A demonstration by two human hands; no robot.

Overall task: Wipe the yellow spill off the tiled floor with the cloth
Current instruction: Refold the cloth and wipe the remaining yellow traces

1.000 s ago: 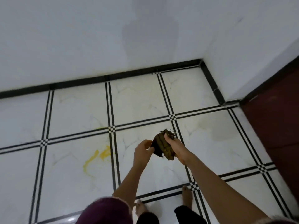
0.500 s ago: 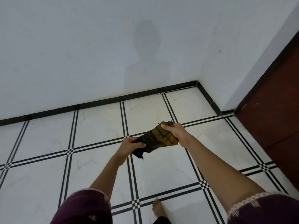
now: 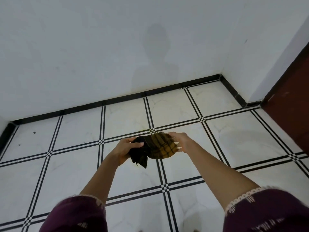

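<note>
holding the cloth (image 3: pixel 157 146) above the floor (image 3: pixel 75 164): left hand (image 3: pixel 125 149) fingers grip its dark end, right hand (image 3: pixel 181 140) fingers curl over its checked end.

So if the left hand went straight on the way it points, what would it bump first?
The left hand would meet the cloth, which it already grips; past that, probably the right hand on the other end.

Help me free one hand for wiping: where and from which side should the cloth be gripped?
Probably best to take the cloth by its bunched dark end, from above, where the left hand grips it. It is wadded there, so fingers close round one lump. Tuck in the hanging corner, leaving the broad plaid face for wiping.
</note>
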